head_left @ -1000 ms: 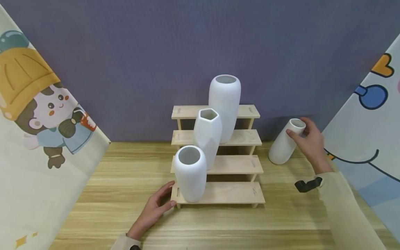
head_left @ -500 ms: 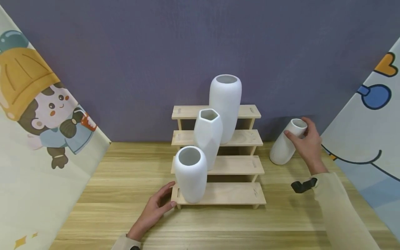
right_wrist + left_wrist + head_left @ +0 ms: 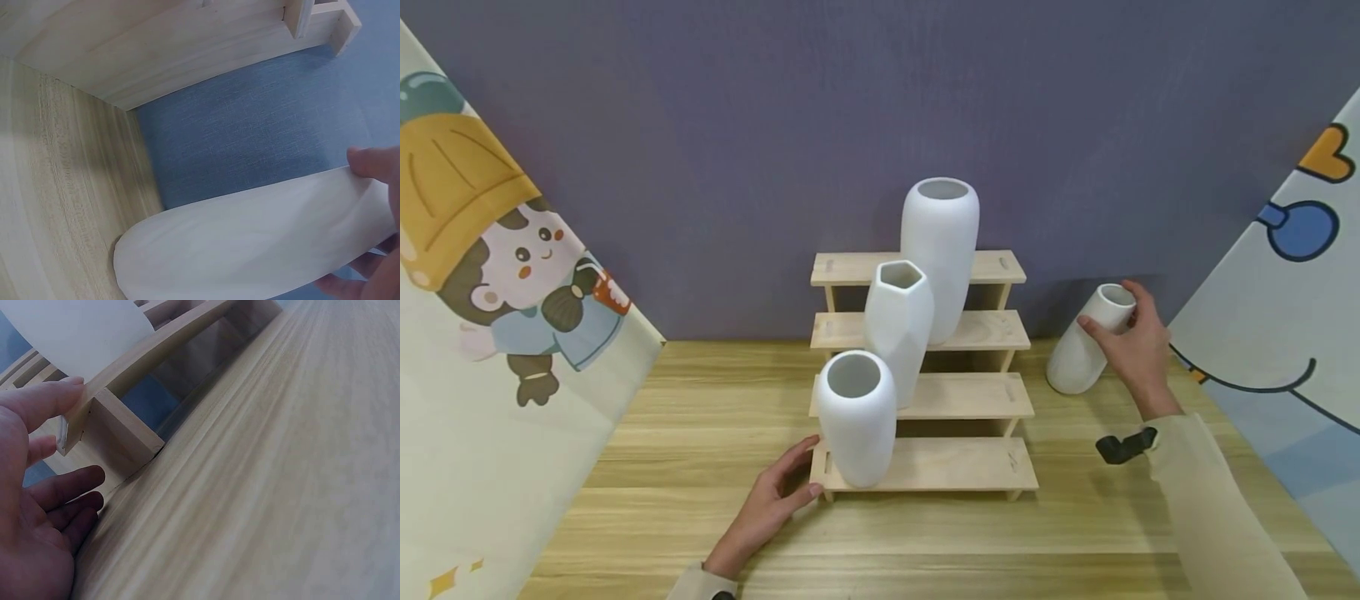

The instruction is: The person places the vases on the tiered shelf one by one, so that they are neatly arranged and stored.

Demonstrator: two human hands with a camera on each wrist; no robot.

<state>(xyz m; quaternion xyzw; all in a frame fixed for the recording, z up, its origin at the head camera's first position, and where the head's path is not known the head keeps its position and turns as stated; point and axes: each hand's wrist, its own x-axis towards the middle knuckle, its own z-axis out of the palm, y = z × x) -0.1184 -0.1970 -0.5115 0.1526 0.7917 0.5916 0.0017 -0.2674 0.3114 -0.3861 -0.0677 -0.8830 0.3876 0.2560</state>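
In the head view my right hand (image 3: 1138, 346) grips a slim white vase (image 3: 1077, 360) near its rim, thumb on the near-left side. This vase stands on the table right of a stepped wooden display stand (image 3: 958, 463); the right wrist view shows its base at the wood surface. My left hand (image 3: 767, 502) holds the left end of the lowest step, thumb at the front corner, a finger at the back; its other fingers lie loose below. On the stand are a short round vase (image 3: 859, 429), a faceted vase (image 3: 898, 333) with a five-sided mouth, and a tall round vase (image 3: 942, 242).
A blue-grey wall (image 3: 737, 167) rises close behind the stand and the slim vase. Printed cartoon panels border the wood-grain table (image 3: 700, 392) on both sides: a left panel (image 3: 580, 467) and a right panel (image 3: 1240, 325).
My right thumb has shifted slightly left across the slim vase, and the right forearm has drifted left. The left hand, the stand and its vases look the same.
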